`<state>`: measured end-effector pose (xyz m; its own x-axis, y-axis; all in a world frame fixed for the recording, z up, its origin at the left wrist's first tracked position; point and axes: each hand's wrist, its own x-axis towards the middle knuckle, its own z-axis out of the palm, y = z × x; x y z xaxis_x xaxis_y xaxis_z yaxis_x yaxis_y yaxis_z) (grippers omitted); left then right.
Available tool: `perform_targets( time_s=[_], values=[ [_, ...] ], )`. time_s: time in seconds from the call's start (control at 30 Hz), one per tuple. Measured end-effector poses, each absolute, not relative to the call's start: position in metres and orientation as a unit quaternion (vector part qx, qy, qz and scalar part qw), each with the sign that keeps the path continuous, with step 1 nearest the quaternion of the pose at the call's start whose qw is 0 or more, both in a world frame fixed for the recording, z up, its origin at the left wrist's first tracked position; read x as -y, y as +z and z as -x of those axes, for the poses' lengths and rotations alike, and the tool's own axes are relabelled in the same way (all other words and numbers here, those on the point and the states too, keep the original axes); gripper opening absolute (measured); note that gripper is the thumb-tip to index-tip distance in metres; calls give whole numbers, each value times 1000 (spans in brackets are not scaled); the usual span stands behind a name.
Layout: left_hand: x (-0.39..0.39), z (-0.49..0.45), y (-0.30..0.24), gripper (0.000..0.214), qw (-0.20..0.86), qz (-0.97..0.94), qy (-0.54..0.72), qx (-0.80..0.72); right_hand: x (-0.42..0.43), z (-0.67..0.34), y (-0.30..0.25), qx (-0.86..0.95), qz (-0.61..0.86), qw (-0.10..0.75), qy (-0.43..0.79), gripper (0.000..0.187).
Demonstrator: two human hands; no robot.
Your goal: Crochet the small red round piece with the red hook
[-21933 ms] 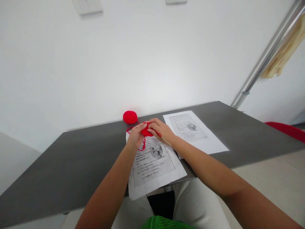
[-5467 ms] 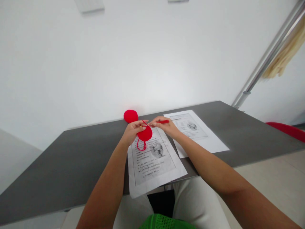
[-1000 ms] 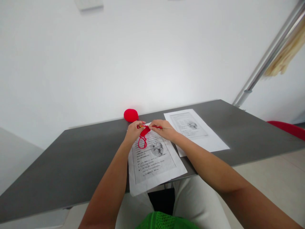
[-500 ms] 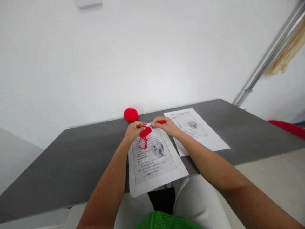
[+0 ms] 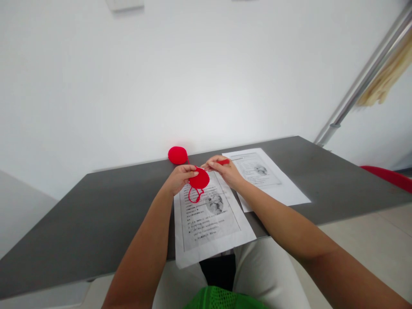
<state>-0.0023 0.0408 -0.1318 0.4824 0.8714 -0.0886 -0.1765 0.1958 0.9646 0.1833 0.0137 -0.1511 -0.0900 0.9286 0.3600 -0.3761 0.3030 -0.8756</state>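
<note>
Between thumb and fingers, my left hand pinches the edge of a round red crochet piece, which faces me nearly flat. A loose red yarn tail dangles below it over the printed sheet. My right hand is closed on a crochet hook with a red handle; its thin metal shaft points right, past the hand. The right fingertips are close to the piece's upper right edge, and whether they touch it is hidden. A strand runs from the left hand up to a red yarn ball at the table's back edge.
Under my hands a printed sheet lies on the dark grey table, overhanging its front edge. A second printed sheet is to the right, partly under my right forearm. The white wall rises directly behind the table.
My left hand has turned the crochet piece, so its round face now shows more fully. The right hand has shifted slightly right with the hook, and the yarn tail hangs differently.
</note>
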Motion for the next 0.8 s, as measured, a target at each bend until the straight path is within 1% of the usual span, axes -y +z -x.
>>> perform_targets(
  time_s=[0.23,0.47,0.57,0.8],
  values=[
    [-38,1,-128,25,692,-505,391,-337,-13,-185,-150,551,271,618,491,16],
    [-38,-2,-130,24,646,-525,433,-345,-8,-185,-145,612,287,593,437,14],
    [-39,-3,-132,24,646,-527,432,-345,-8,-184,-147,653,279,587,389,13],
    [-39,-7,-133,26,652,-539,413,-338,-8,-184,-150,745,265,569,224,12]
  ],
)
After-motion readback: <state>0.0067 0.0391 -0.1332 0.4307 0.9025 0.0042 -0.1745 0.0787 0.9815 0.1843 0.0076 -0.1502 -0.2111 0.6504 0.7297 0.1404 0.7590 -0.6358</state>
